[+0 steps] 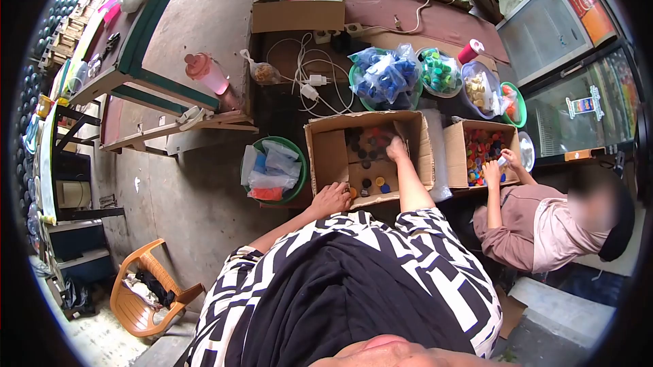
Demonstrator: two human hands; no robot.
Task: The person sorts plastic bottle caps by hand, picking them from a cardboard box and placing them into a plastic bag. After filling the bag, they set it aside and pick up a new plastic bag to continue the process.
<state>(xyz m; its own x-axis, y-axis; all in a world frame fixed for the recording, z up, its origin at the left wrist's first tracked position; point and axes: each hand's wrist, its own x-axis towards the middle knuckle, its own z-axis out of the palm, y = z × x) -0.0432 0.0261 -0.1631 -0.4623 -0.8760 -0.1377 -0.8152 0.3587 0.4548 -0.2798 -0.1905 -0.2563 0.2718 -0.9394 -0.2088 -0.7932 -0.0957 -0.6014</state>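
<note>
An open cardboard box (326, 151) sits right in front of me, with several bottle caps scattered on its floor, mostly dark ones. My left hand (331, 198) lies over the box's near left edge, fingers stretched out beside an orange cap (353, 192). Near it are a yellow cap (380, 181) and a blue cap (385, 189). Reaching inside by the right wall is my right hand (396, 149), close to the dark and reddish caps; its fingers are too small and blurred to show whether they hold one.
A co-worker at right has both hands over a box of mixed caps (476, 153). Behind stand a basin of bagged blue caps (388, 78) and a bowl of green caps (441, 71). A green tub (294, 193) is at left; white cables (316, 81) lie beyond.
</note>
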